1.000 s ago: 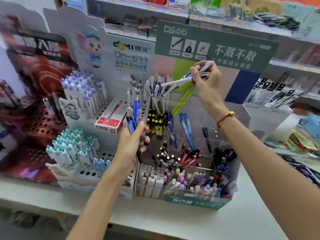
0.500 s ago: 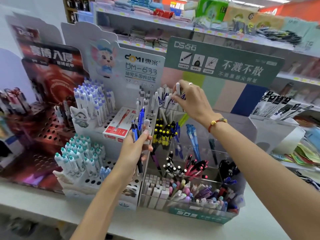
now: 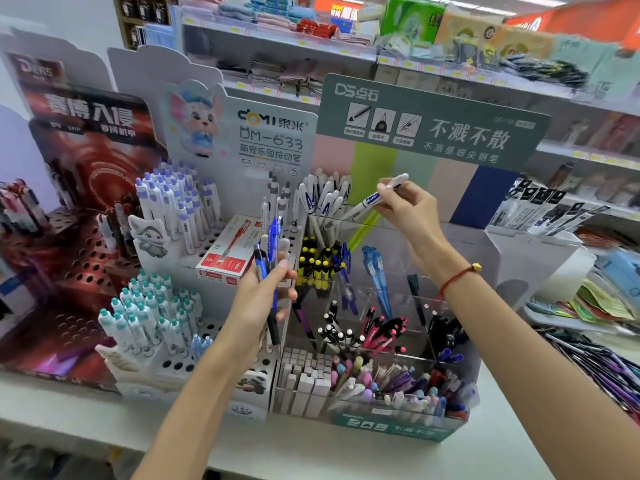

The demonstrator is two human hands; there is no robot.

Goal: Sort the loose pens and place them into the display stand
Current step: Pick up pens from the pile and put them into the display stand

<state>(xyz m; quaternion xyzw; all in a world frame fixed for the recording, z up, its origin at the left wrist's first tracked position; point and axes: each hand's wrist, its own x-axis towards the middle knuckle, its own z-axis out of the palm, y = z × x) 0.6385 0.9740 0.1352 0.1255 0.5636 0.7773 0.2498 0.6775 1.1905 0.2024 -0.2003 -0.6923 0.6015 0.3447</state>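
Nearest, bare white shelf edge [image 3: 311, 455] in front of the clear display stand [image 3: 391, 427], its front row crammed, its back right compartments roomier. Left hand [image 3: 258, 299] raised before the white peg stand [image 3: 166, 367], fingers curled round a bunch of blue pens [image 3: 272, 258] held upright. Farther back, right hand [image 3: 410, 211] lifted above the stand's rear rim, pinching a white pen [image 3: 375, 199] tilted down-left, tip just beside the white pens [image 3: 323, 199] in the back left compartment.

top shelf goods [image 3: 450, 32]: blurred | right pen pile [image 3: 602, 372]: cut off
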